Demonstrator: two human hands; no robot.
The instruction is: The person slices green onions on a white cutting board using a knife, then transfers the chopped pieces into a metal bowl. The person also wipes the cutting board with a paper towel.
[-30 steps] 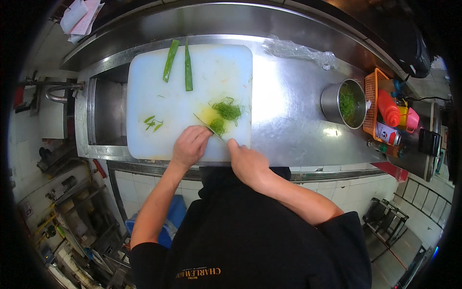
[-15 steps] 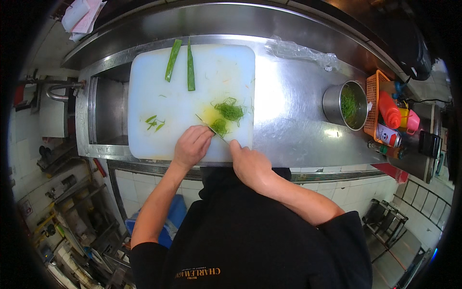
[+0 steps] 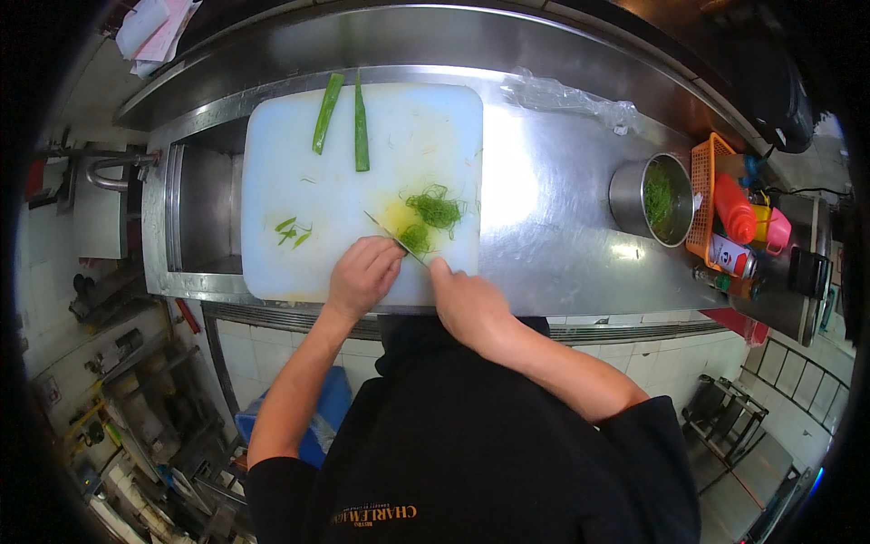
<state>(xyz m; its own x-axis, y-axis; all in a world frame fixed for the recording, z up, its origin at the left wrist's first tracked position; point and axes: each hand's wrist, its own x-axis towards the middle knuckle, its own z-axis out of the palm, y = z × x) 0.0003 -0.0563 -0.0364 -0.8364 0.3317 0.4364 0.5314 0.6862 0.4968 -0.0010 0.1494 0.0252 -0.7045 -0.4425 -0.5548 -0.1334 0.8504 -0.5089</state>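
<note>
My right hand point(image 3: 467, 304) grips a knife point(image 3: 414, 255), its thin blade slanting up and left across the white cutting board point(image 3: 331, 204). My left hand point(image 3: 365, 272) is closed, fingertips curled down on the board against the blade's left side; whatever lies under them is hidden. Right beside the blade sits a small heap of fine green shreds point(image 3: 415, 238). A bigger tangle of shredded green onion point(image 3: 437, 210) lies just beyond it. Two long green onion pieces point(image 3: 361, 127) rest at the board's far edge, and several short green scraps point(image 3: 288, 231) lie at left.
Left of the board is a steel sink point(image 3: 207, 208). On the steel counter point(image 3: 553, 227) at right stands a metal pot point(image 3: 627, 199) with green shreds inside. Past it is an orange basket point(image 3: 700, 195) near a red bottle point(image 3: 732, 208). Crumpled clear plastic point(image 3: 571, 98) lies along the back.
The knife and my right hand have shifted very slightly left. My left hand stays almost in place, and the green heaps look about the same.
</note>
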